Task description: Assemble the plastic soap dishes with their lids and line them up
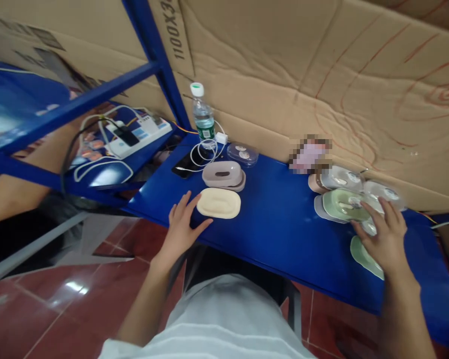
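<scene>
The left hand (183,222) is at the lower left of the centre, beside a cream oval dish (219,203) that lies on the blue bench (273,219). Its thumb and fingers are spread wide apart around the dish's left end, the index fingertip at the rim and the thumb just beside the lower edge; they are not closed round it.

The right hand (385,232) reaches in from the lower right of the frame to a green box (340,203). Its fingers are parted and bent, with the thumb and index finger at the box's right end; whether they grip it I cannot tell. The green box overlaps a pale grey tray (325,212), and a clear lid (342,178) lies just above it in the frame. A light green piece (364,257) lies below, partly hidden by the right hand.

Just above the cream dish is a mauve box (222,173), with a clear, dark-looking lid (243,154) beyond it. To their left are a dark phone-like object (185,164), a looped white cable (200,149) and an upright water bottle (202,117). A pixelated pink item (309,155) sits right of centre, against the cardboard (254,65). A power strip (140,138) lies at the left, near another person's arm (7,199).
</scene>
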### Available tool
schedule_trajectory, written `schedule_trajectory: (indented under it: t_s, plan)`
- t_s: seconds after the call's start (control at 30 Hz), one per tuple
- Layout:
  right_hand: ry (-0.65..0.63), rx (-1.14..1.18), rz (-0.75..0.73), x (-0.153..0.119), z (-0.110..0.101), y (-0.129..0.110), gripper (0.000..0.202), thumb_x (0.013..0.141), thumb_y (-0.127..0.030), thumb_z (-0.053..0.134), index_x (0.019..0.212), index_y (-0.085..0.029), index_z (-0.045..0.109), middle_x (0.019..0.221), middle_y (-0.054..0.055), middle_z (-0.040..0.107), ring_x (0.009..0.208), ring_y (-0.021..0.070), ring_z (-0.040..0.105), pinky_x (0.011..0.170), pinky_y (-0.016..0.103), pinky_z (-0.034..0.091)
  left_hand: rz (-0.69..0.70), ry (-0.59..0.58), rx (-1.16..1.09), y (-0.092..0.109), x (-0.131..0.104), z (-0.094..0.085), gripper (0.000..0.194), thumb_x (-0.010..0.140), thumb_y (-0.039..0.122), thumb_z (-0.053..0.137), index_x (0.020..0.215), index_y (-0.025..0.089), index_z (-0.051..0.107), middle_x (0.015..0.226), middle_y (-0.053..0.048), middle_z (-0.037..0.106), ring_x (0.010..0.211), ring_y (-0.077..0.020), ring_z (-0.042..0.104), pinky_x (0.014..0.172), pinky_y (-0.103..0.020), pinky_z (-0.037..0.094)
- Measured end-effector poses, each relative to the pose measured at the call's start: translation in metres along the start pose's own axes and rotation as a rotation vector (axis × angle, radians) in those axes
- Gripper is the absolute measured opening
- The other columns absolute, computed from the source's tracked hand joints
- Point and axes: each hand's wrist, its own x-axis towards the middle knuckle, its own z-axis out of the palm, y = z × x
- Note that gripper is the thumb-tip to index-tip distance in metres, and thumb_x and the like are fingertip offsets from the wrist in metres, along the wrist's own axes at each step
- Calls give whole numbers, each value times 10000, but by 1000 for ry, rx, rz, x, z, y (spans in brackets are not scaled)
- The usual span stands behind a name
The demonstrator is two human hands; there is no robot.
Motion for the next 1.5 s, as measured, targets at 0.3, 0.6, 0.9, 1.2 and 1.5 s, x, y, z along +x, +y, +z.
schedule_trajectory:
  t_s: [0.3, 0.6, 0.9, 1.2, 1.5]
  plan:
    - [-288, 304, -361, 10, 51, -204, 601, 1027, -377, 681, 1592, -280, 501, 1624, 166, 537, 1505, 362, 520, 1213, 643, 464, 56, 87, -407, 34, -3, 6, 153, 914, 401, 804, 1040, 320, 840, 1490, -123, 667, 1420, -364, 591, 1311, -621, 216]
    - [-220, 466, -548, 55, 56, -254, 389, 1033, -176, 646, 1414, -252, 661, 1499, 119, 669, 1434, 254, 608, 1295, 555, 413, -430, 19, -1586, 90, -5, 10, 834, 725, 234, 960, 1458, 368, 587, 1553, -69, 608, 1410, -283, 613, 1118, -389, 556]
    - [-87, 473, -359, 157, 107, -269, 570, 1073, -445, 603, 1612, -300, 487, 1616, 99, 569, 1540, 308, 498, 1277, 577, 405, -699, 329, -1678, 32, 14, -37, 693, 734, 33, 841, 1379, 239, 688, 1324, -74, 782, 1298, -273, 709, 1027, -321, 622]
    - [-129, 590, -256, 154, 117, -281, 358, 1094, -348, 554, 1412, -282, 705, 1365, 63, 757, 1358, 271, 663, 1189, 518, 535, -783, 159, -1824, 41, 9, -31, 526, 909, 214, 760, 1416, 308, 658, 1443, -55, 721, 1395, -317, 640, 1093, -512, 602]
    - [-231, 392, -600, 87, 82, -291, 627, 1077, -112, 506, 1674, -274, 403, 1503, 43, 671, 1432, 226, 621, 1189, 426, 496, -640, 5, -1865, 55, 25, -16, 701, 839, 435, 898, 1472, 288, 637, 1415, -61, 730, 1367, -279, 653, 1072, -354, 582]
